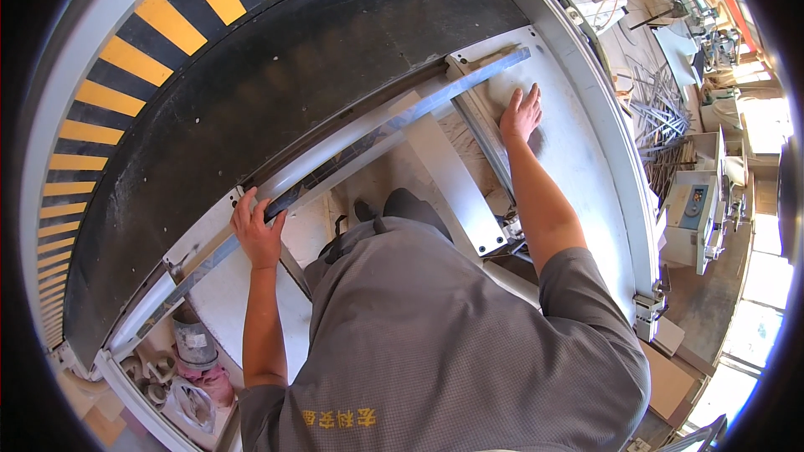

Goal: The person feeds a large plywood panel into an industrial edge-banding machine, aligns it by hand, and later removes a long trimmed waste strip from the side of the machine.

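A long, shiny metal strip [469,82] lies slantwise across the machine frame, from the lower left to the upper right. My left hand [258,230] is closed around its middle left part, with the thumb on the near side and the fingers over the far side. Close to the strip's right end, my right hand [521,117] is open, fingers stretched out, over a pale metal plate [578,159]. Nothing shows in that hand. Whether its palm presses on the plate I cannot tell.
Beyond the strip is a wide dark bed [293,84], bordered by a yellow-and-black striped band [172,25]. A grey bucket [195,343] and plastic bags [193,404] sit at lower left. At right are a control box [693,205] and a heap of metal strips [662,109].
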Demonstrator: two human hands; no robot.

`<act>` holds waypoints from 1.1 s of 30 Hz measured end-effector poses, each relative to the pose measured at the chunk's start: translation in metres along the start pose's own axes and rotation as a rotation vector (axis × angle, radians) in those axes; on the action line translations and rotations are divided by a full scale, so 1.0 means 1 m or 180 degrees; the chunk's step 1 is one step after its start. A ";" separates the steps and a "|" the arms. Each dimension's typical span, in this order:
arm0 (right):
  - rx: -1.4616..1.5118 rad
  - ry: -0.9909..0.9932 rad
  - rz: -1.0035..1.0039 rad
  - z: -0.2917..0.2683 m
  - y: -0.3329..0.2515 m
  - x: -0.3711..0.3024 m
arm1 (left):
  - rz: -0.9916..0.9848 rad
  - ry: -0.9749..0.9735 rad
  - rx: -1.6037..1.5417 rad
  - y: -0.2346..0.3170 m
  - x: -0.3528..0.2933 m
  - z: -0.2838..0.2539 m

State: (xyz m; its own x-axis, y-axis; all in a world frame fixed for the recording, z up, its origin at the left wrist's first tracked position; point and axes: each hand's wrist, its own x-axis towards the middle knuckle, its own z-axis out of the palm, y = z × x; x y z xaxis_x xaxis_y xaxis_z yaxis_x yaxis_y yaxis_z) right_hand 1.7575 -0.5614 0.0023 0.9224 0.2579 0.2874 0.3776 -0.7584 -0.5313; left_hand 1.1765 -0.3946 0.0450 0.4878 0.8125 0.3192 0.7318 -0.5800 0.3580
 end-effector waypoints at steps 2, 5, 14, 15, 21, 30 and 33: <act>0.0053 0.0061 -0.0094 -0.001 -0.001 0.000 | 0.0006 0.0000 -0.0003 -0.002 0.000 0.002; 0.0069 -0.0051 -0.0039 -0.005 -0.004 -0.001 | 0.0075 -0.0121 0.0232 -0.005 0.001 0.005; -0.0025 -0.0033 -0.0133 0.003 0.017 0.007 | -0.0023 -0.0270 0.0239 -0.006 0.001 0.010; -0.0098 -0.0096 -0.0135 0.008 0.019 0.006 | 0.0087 -0.0150 0.0109 -0.006 0.002 0.012; -0.0068 -0.0066 -0.0195 0.008 0.014 0.003 | 0.0041 -0.0025 0.0003 -0.008 -0.001 0.005; -0.0088 -0.0256 -0.0162 0.001 -0.004 -0.002 | -0.0361 -0.0029 -0.0543 0.046 -0.013 -0.022; -0.0195 -0.0325 -0.0165 0.003 -0.003 -0.002 | -0.0749 -0.1104 -0.1188 0.069 -0.030 -0.039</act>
State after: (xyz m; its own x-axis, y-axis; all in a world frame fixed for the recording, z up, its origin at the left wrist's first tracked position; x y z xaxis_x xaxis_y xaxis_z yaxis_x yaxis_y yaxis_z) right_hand 1.7547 -0.5581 0.0011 0.9064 0.3549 0.2290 0.4222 -0.7768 -0.4672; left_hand 1.1943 -0.4612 0.0941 0.5059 0.8577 -0.0916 0.6524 -0.3110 0.6911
